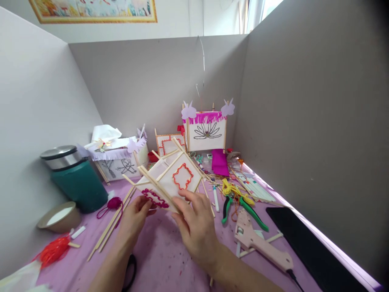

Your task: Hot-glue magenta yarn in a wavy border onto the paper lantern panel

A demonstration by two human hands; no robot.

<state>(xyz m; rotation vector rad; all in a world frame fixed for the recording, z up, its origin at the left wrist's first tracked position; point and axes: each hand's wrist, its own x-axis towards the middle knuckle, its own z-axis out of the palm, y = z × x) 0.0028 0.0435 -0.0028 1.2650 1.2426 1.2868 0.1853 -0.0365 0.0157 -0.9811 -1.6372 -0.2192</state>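
A white-panelled lantern frame (165, 175) of pale wooden sticks is tilted above the table between my hands. One panel carries a wavy orange yarn outline (192, 178); the lower left panel has a magenta yarn outline (162, 202). My left hand (135, 217) is closed, its fingertips pinched at the lower edge of the magenta-trimmed panel. With thumb and fingers, my right hand (199, 231) grips the frame's near corner, its fingertips just below the orange outline. What lies under the right fingers is hidden.
Left stand a green tumbler (80, 182), a bowl (59, 217), red yarn (54, 249) and a magenta yarn ball (114, 203). Right lie green-handled pliers (253, 213), a pink glue gun (264, 247) and a black slab (306, 243). A flower lantern (208, 142) stands behind; grey partitions (164, 77) enclose the table.
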